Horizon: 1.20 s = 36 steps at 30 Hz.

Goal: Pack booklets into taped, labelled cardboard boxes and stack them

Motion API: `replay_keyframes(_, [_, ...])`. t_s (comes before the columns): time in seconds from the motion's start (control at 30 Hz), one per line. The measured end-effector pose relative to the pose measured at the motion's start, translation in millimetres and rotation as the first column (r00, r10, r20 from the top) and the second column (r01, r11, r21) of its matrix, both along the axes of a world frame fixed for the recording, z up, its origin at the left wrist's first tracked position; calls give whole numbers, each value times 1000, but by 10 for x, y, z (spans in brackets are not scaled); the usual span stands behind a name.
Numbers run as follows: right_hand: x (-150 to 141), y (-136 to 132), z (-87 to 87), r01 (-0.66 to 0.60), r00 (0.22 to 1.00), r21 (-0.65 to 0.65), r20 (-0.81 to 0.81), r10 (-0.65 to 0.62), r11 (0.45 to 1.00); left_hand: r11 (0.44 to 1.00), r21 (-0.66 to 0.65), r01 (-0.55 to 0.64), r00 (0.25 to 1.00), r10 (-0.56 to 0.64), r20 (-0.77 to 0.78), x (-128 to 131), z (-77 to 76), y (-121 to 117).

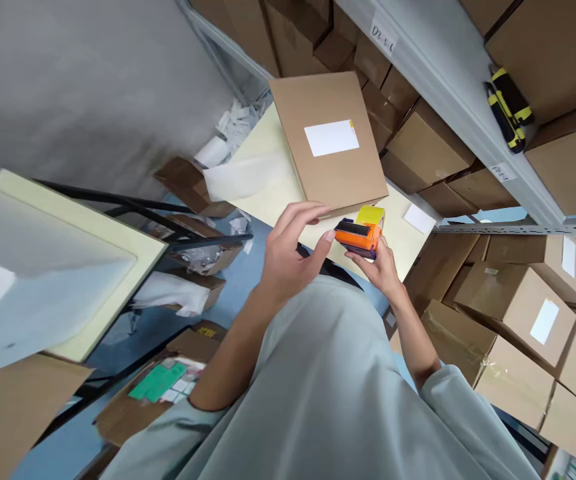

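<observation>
My right hand (379, 267) grips an orange tape dispenser (355, 235) with a roll of yellow tape (371, 215) on it. To its left, my left hand (295, 243) is open, thumb and fingers apart, its fingertips near the front edge of a closed cardboard box (328, 173); I cannot tell whether they touch it. A white label (332, 138) with a small yellow mark is on the box's top. The box rests on a cream-coloured table (258, 143), just beyond both hands.
White paper (243, 177) and a white card (419, 218) lie on the table. Metal shelving (438, 87) with cardboard boxes stands at the right, two yellow-black utility knives (508, 107) on it. Labelled boxes (513, 300) are stacked lower right. Another cream table (118, 267) is at the left.
</observation>
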State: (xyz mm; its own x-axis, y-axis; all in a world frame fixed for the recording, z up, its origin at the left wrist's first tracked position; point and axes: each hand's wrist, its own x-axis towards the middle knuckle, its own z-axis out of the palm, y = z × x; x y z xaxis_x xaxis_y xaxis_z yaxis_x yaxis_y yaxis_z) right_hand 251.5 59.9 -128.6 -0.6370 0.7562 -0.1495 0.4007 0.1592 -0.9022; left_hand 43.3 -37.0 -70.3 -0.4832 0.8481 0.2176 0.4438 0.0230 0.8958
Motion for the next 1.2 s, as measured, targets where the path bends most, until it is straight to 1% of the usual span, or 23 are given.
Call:
replay_keyframes(0.03, [26, 14, 8, -35, 999, 120, 45, 30, 992, 999, -7, 38, 999, -38, -30, -40, 48, 8])
replay_keyframes(0.1, [69, 48, 28, -79, 994, 262, 97, 55, 962, 993, -18, 116, 990, -117, -83, -97, 111, 11])
replay_keyframes(0.2, [128, 106, 54, -195, 978, 402, 148, 147, 894, 979, -20, 203, 968, -204, -147, -150, 149, -31])
replay_keyframes(0.27, [161, 135, 78, -269, 963, 481, 159, 219, 835, 970, -21, 241, 954, -241, -178, -180, 161, -82])
replay_keyframes(0.33, [182, 145, 115, -323, 946, 551, 186, 264, 769, 961, -13, 276, 939, -273, -210, -211, 178, -138])
replay_keyframes(0.43, [188, 131, 193, -385, 923, 621, 263, 281, 683, 939, -4, 343, 909, -333, -250, -255, 217, -225])
replay_keyframes(0.5, [182, 111, 250, -420, 908, 649, 307, 286, 635, 926, -8, 377, 893, -366, -262, -275, 248, -284])
replay_keyframes(0.57, [174, 89, 299, -445, 895, 661, 338, 290, 604, 921, -15, 390, 886, -379, -267, -285, 277, -342])
replay_keyframes(0.63, [167, 64, 335, -459, 888, 662, 353, 293, 593, 922, -8, 387, 887, -375, -270, -287, 298, -395])
replay_keyframes(0.77, [155, 7, 357, -489, 871, 637, 381, 309, 596, 924, 38, 380, 900, -359, -248, -291, 302, -471])
replay_keyframes(0.9, [159, -61, 300, -525, 851, 603, 391, 350, 600, 935, -12, 354, 920, -350, -176, -316, 237, -509])
replay_keyframes(1.0, [176, -129, 219, -556, 831, 577, 394, 391, 599, 938, -57, 342, 929, -346, -132, -320, 92, -538])
replay_keyframes(1.1, [193, -204, 140, -593, 805, 531, 400, 438, 606, 943, -72, 325, 939, -331, -89, -274, -142, -594])
replay_keyframes(1.2, [196, -253, 74, -628, 774, 430, 433, 462, 649, 967, -67, 246, 968, -248, -27, -189, -403, -667])
